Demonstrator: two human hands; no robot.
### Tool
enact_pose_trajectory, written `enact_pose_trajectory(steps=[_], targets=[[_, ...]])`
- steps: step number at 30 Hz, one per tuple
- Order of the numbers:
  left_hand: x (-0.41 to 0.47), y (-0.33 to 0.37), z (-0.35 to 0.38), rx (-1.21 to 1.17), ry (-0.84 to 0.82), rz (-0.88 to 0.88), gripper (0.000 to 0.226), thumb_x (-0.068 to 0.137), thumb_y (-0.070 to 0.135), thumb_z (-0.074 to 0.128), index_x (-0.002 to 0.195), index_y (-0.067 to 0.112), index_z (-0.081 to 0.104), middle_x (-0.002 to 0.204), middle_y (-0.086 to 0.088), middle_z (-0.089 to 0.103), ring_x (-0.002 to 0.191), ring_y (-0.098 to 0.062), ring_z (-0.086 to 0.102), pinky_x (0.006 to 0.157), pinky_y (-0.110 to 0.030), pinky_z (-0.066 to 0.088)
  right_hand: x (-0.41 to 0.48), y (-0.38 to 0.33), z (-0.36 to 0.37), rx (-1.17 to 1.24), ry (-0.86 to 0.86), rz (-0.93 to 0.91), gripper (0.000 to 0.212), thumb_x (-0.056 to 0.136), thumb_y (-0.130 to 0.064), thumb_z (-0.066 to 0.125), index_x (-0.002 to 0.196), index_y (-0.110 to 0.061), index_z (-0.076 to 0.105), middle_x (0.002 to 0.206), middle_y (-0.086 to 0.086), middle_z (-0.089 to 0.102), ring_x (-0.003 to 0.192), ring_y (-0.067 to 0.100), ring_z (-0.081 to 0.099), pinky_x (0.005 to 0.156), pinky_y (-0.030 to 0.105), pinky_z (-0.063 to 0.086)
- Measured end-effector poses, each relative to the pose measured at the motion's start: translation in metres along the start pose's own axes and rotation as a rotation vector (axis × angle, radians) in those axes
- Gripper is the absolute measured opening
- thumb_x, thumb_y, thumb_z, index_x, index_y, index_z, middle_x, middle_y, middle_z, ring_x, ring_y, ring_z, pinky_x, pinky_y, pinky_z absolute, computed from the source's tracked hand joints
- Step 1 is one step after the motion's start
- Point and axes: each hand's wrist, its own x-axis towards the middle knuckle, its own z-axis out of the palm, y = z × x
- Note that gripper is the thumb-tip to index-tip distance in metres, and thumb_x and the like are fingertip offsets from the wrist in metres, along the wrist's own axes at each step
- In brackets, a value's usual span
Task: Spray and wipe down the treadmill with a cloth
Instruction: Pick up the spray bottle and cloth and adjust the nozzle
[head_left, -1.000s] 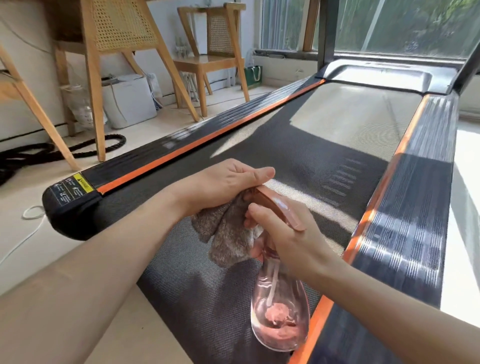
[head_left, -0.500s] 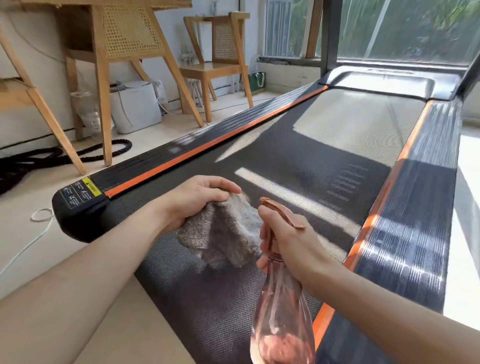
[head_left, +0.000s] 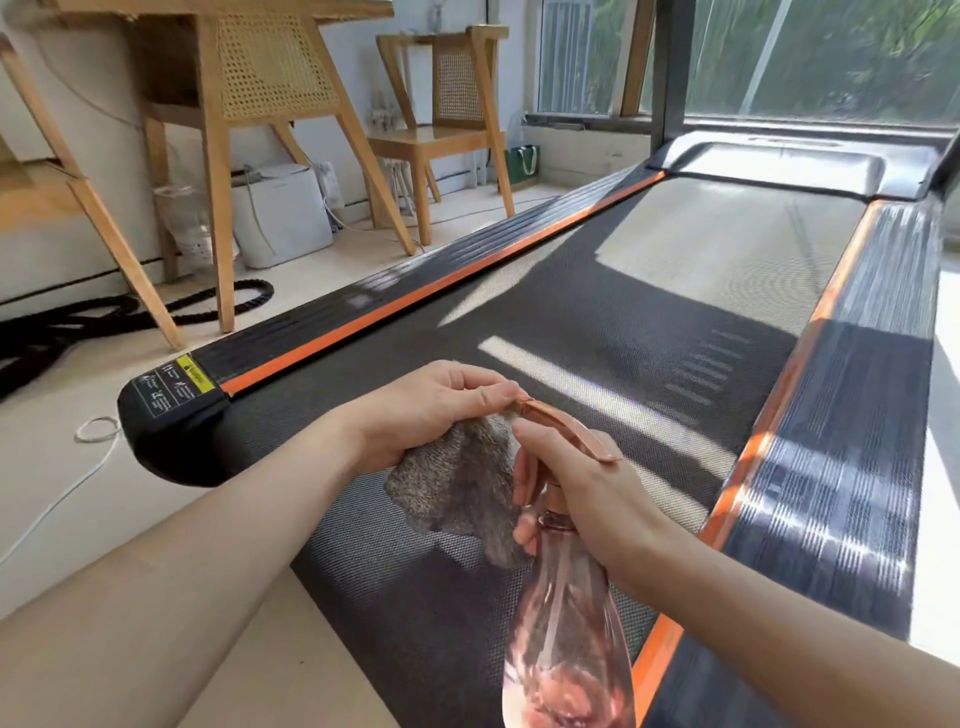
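- The left hand (head_left: 431, 410), at centre frame, pinches the top edge of a grey-brown cloth (head_left: 457, 483) between thumb and curled fingers.
- The cloth hangs down from that pinch, over the near end of the treadmill (head_left: 597, 322), just left of the right hand.
- The right hand (head_left: 592, 499), right of centre, has its fingers curled round the neck of a pink see-through spray bottle (head_left: 566, 623).
- The bottle's copper-coloured spray head (head_left: 566, 431) points to the upper left, its tip touching or almost touching the cloth at the left fingertips.
- The bottle's body hangs toward the bottom edge of the frame, over the dark belt.
- The treadmill runs from lower centre to upper right, with an orange stripe along each side rail.
- Two wooden chairs (head_left: 457, 130) stand at the upper left, with a white box (head_left: 280, 218) and a black rope (head_left: 78, 317) on the floor.
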Motion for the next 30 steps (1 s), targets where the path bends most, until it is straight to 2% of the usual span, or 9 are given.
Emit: enact_pose_trajectory(steps=[5, 12, 15, 17, 20, 22, 24, 26, 30], targets=[[0.000, -0.005, 0.001, -0.051, -0.013, 0.028, 0.035, 0.091, 0.032, 0.061, 0.105, 0.001, 0.068, 0.103, -0.030, 0.065, 0.092, -0.033, 0.063, 0.086, -0.041, 0.052, -0.002, -0.004, 0.001, 0.006, -0.019, 0.012, 0.034, 0.096, -0.033, 0.060, 0.068, -0.014, 0.065, 0.072, 0.012, 0.061, 0.045, 0.029, 0.058, 0.047, 0.033, 0.049], [0.003, -0.012, 0.009, -0.171, -0.069, -0.005, 0.025, 0.094, 0.034, 0.052, 0.086, 0.014, 0.064, 0.085, -0.022, 0.054, 0.071, -0.026, 0.059, 0.070, -0.031, 0.051, -0.001, -0.002, 0.008, -0.064, -0.022, -0.014, 0.033, 0.097, -0.027, 0.058, 0.070, -0.008, 0.061, 0.077, 0.014, 0.060, 0.049, 0.026, 0.058, 0.045, 0.030, 0.049], [0.000, -0.010, 0.004, -0.182, -0.037, 0.006, 0.030, 0.089, 0.037, 0.056, 0.081, 0.010, 0.066, 0.080, -0.021, 0.057, 0.066, -0.025, 0.061, 0.066, -0.031, 0.054, 0.006, -0.004, 0.011, -0.147, -0.039, -0.057, 0.032, 0.097, -0.027, 0.059, 0.072, -0.007, 0.062, 0.078, 0.014, 0.058, 0.050, 0.021, 0.058, 0.045, 0.026, 0.047], [-0.003, -0.007, -0.002, -0.185, -0.010, 0.026, 0.041, 0.090, 0.037, 0.056, 0.089, -0.003, 0.064, 0.084, -0.025, 0.054, 0.065, -0.026, 0.060, 0.065, -0.032, 0.054, 0.014, -0.007, 0.013, -0.186, -0.064, -0.089, 0.033, 0.097, -0.029, 0.059, 0.076, -0.003, 0.062, 0.078, 0.013, 0.057, 0.051, 0.019, 0.059, 0.046, 0.026, 0.048], [-0.007, 0.000, -0.008, -0.171, 0.061, 0.055, 0.047, 0.091, 0.037, 0.053, 0.087, -0.009, 0.061, 0.083, -0.027, 0.053, 0.063, -0.028, 0.059, 0.061, -0.032, 0.054, 0.026, -0.011, 0.019, -0.208, -0.107, -0.115, 0.039, 0.091, -0.035, 0.061, 0.082, 0.003, 0.060, 0.077, 0.013, 0.057, 0.058, 0.024, 0.062, 0.051, 0.038, 0.054], [-0.009, 0.006, -0.010, -0.167, 0.104, 0.060, 0.040, 0.090, 0.037, 0.052, 0.069, 0.006, 0.064, 0.074, -0.019, 0.054, 0.057, -0.023, 0.057, 0.056, -0.029, 0.052, 0.032, -0.012, 0.024, -0.233, -0.113, -0.139, 0.037, 0.090, -0.034, 0.060, 0.085, 0.003, 0.061, 0.074, 0.012, 0.058, 0.061, 0.027, 0.063, 0.055, 0.052, 0.057], [-0.013, 0.009, -0.015, -0.114, 0.128, 0.059, 0.047, 0.097, 0.032, 0.047, 0.058, 0.016, 0.067, 0.065, -0.012, 0.058, 0.052, -0.017, 0.057, 0.051, -0.024, 0.049, 0.036, -0.010, 0.031, -0.292, -0.098, -0.190, 0.035, 0.090, -0.034, 0.059, 0.083, 0.001, 0.061, 0.068, 0.005, 0.059, 0.057, 0.023, 0.063, 0.057, 0.056, 0.056], [-0.015, 0.013, -0.021, 0.002, 0.127, 0.014, 0.057, 0.103, 0.030, 0.042, 0.053, 0.019, 0.068, 0.056, 0.002, 0.061, 0.048, -0.008, 0.056, 0.048, -0.018, 0.046, 0.036, -0.007, 0.036, -0.410, -0.071, -0.264, 0.033, 0.088, -0.037, 0.056, 0.076, -0.006, 0.057, 0.061, -0.005, 0.054, 0.055, 0.018, 0.058, 0.058, 0.050, 0.054], [-0.018, 0.019, -0.029, 0.268, 0.142, -0.067, 0.060, 0.099, 0.046, 0.046, 0.048, 0.023, 0.065, 0.051, 0.010, 0.058, 0.046, -0.002, 0.053, 0.047, -0.012, 0.042, 0.037, -0.003, 0.037, -0.517, -0.054, -0.303, 0.034, 0.087, -0.039, 0.055, 0.071, -0.009, 0.054, 0.061, 0.000, 0.054, 0.059, 0.025, 0.060, 0.061, 0.049, 0.054]])
